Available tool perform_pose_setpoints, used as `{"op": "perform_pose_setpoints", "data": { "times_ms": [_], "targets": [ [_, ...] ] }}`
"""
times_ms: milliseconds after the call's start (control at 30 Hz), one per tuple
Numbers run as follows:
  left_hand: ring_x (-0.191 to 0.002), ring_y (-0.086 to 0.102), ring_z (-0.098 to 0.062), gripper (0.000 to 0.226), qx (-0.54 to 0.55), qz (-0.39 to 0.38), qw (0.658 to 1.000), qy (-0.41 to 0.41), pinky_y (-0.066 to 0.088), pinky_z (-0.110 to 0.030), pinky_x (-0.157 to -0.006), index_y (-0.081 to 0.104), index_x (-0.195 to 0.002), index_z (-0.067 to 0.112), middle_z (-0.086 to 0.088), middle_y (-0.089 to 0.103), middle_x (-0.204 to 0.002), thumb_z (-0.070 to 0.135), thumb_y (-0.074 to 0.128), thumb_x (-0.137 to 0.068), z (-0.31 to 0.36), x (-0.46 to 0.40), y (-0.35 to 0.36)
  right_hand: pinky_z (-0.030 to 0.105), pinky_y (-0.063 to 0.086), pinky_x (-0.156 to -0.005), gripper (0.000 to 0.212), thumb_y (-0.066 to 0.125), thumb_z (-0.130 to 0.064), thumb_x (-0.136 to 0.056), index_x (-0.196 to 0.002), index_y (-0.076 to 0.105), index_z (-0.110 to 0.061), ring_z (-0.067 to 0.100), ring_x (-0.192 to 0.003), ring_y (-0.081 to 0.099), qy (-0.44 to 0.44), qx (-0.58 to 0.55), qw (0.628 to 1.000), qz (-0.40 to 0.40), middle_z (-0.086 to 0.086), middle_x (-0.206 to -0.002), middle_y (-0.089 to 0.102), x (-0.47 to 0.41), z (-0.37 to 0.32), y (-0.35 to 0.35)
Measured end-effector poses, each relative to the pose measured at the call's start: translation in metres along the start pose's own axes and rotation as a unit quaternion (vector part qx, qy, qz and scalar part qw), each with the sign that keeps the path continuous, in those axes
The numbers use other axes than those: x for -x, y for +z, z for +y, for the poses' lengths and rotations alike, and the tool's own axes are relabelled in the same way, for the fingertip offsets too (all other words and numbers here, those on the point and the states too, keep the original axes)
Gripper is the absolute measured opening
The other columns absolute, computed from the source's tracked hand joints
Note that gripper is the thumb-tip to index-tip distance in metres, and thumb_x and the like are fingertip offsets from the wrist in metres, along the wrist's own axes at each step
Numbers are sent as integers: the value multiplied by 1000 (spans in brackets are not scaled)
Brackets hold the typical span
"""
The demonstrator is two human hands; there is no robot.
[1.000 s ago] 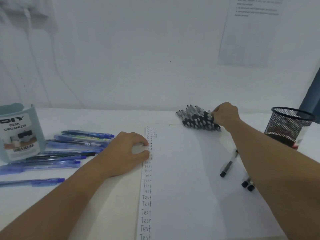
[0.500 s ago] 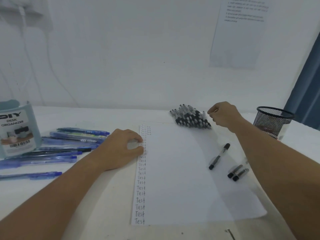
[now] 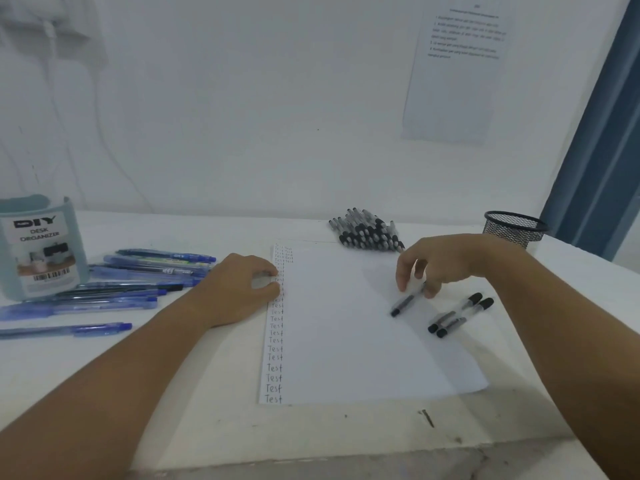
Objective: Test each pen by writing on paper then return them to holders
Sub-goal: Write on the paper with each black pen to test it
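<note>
A white sheet of paper (image 3: pixel 363 327) lies on the counter (image 3: pixel 207 393), and everything else sits around it. Down the paper's left margin runs a column of handwritten "Test" words (image 3: pixel 276 341), with a short second column begun at the top.

The left hand (image 3: pixel 239 289) rests on the paper's left edge, fingers loosely curled over the written column with the thumb and fingertips close together; it holds nothing that can be seen.

The right hand (image 3: pixel 429 268) hangs over the right half of the paper, its fingers and thumb curled round the upper end of a black-capped pen (image 3: pixel 403 304). That pen slants down and to the left, its dark cap end on or just above the paper; which of the two cannot be told.

Just right of it, at the paper's right edge, two more black-capped pens (image 3: pixel 459 315) lie side by side, touching. Beyond the paper's top edge is a heap of black pens (image 3: pixel 369 232). Farther right of the heap stands a black mesh pen holder (image 3: pixel 514 230).

Left of the paper, beyond the left hand, blue pens (image 3: pixel 138 282) are strewn across the counter, and at their far left stands a pale blue box labelled "DIY DESK ORGANIZER" (image 3: pixel 38 247).
</note>
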State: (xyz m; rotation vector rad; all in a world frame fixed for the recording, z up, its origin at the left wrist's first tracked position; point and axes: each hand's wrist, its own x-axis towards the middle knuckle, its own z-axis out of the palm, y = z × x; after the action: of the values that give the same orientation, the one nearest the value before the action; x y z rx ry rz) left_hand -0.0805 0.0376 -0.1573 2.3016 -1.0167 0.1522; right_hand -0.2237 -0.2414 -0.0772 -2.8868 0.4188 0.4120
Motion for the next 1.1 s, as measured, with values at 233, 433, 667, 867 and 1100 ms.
{"op": "perform_pose_setpoints", "data": {
  "times_ms": [233,433,667,867,1100],
  "targets": [
    [-119,49,-9,33,-3,-2,1000,-3,37,-28,-103,63,-118,23,9,59,-125,35,61,-87,3,2,-2,24,42,-71,20,63,-11,-90,-92,64,-31,12,-83,59,-19,23,999,39,-10,-89,66,-12,-14,-7],
    [-114,46,-4,34,-5,-1,1000,5,32,-18,-94,62,-120,23,10,58,-126,34,61,-88,2,1,-1,29,45,-66,18,56,-16,-95,-110,65,-10,18,-68,61,-71,-85,968,226,5,-85,67,-29,-46,-10],
    [-109,43,2,33,5,-8,1000,12,31,-16,-91,62,-120,24,12,57,-125,34,61,-88,1,0,-2,47,59,-73,81,61,7,-87,-151,24,-26,30,-56,64,-135,-544,803,204,13,-76,55,-59,-76,19],
    [-111,41,2,33,6,-12,1000,13,29,-14,-89,61,-120,25,13,56,-125,35,61,-89,-1,-1,-3,42,58,-63,67,63,9,-84,-141,37,-15,27,-58,62,-127,-534,803,233,12,-77,56,-63,-75,22],
    [-107,40,3,33,8,-16,1000,17,28,-14,-88,62,-119,25,13,56,-125,36,61,-88,-2,0,-3,33,54,-62,57,69,-9,-88,-136,41,-21,23,-63,58,-70,-546,785,285,16,-88,60,-77,-82,16]
  ]
}}
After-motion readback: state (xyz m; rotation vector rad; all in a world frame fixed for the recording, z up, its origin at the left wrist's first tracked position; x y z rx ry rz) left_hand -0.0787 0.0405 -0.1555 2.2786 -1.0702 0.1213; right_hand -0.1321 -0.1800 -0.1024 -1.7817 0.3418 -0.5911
